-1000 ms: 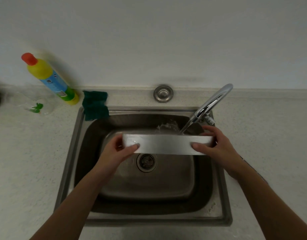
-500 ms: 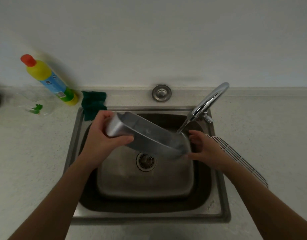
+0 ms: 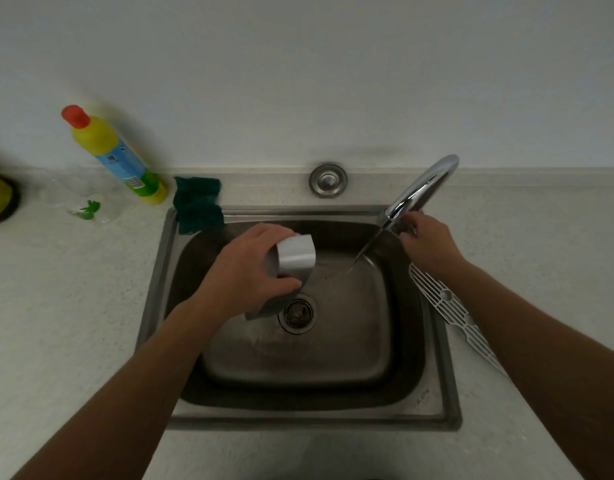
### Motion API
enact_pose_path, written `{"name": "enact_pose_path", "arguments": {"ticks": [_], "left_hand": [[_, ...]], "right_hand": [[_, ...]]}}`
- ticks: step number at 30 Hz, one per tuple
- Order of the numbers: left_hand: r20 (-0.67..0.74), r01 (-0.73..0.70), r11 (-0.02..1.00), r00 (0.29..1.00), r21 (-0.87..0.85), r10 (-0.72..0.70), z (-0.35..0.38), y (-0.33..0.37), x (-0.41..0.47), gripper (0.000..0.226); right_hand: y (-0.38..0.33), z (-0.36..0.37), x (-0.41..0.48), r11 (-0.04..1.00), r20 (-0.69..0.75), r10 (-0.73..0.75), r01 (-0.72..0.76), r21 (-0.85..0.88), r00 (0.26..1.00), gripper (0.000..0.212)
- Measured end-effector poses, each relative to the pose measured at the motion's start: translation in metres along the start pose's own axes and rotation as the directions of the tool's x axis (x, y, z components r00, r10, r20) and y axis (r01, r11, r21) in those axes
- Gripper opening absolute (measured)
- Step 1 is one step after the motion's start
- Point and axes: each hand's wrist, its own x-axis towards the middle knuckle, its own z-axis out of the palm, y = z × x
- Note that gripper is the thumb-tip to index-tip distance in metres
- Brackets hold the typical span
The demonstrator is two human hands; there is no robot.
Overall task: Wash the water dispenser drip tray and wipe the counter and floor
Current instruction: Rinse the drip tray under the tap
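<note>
Over the sink (image 3: 156, 306), left hand (image 3: 243, 271) clasps the half-hidden drip tray (image 3: 295, 254); right hand (image 3: 428, 244)'s grip behind the faucet (image 3: 419, 188) is unclear.

1. Wall (image 3: 298, 64): we record a plain, pale surface across the upper half.
2. Ledge (image 3: 540, 176): we list a low pale strip where the wall meets the counter.
3. Counter (image 3: 56, 306): light, speckled, running round all sides of the sink.
4. Sink (image 3: 312, 422): steel, one basin, set into the counter.
5. Faucet (image 3: 423, 181): chrome, curved, at the sink's back right corner.
6. Light: we find it dim and even, with soft shadows on the wall.
</note>
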Motion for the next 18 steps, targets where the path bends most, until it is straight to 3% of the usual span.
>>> {"name": "enact_pose_path", "arguments": {"ticks": [2, 6, 9, 12, 16, 18], "left_hand": [[-0.066, -0.011, 1.0, 0.998, -0.024, 0.01, -0.003, -0.001, -0.005, 0.074], [-0.034, 0.058, 0.998, 0.998, -0.008, -0.058, 0.007, -0.002, -0.015, 0.074], [-0.124, 0.073, 0.997, 0.99, -0.009, -0.073, 0.001, -0.011, -0.022, 0.073], [-0.192, 0.062, 0.997, 0.979, -0.047, -0.07, -0.009, -0.016, -0.025, 0.073], [-0.19, 0.122, 0.992, 0.973, -0.04, -0.127, -0.007, -0.012, -0.033, 0.07], [-0.178, 0.161, 0.987, 0.971, 0.0, -0.159, -0.006, -0.014, -0.038, 0.071]], "right_hand": [[0.005, -0.004, 0.001, 0.998, -0.03, 0.022, -0.02, 0.055, 0.999, 0.028], [0.011, -0.007, 0.001, 0.998, 0.017, 0.007, -0.008, 0.064, 1.0, 0.032], [0.01, -0.012, 0.0, 0.994, 0.112, -0.091, 0.096, -0.044, 0.989, 0.021], [0.016, -0.016, -0.012, 0.947, 0.215, -0.135, 0.19, -0.26, 0.967, 0.025], [0.031, -0.01, -0.029, 0.898, 0.304, 0.014, 0.122, -0.423, 0.953, 0.063], [0.035, -0.004, -0.032, 0.87, 0.315, 0.067, 0.099, -0.483, 0.947, 0.072]]}}
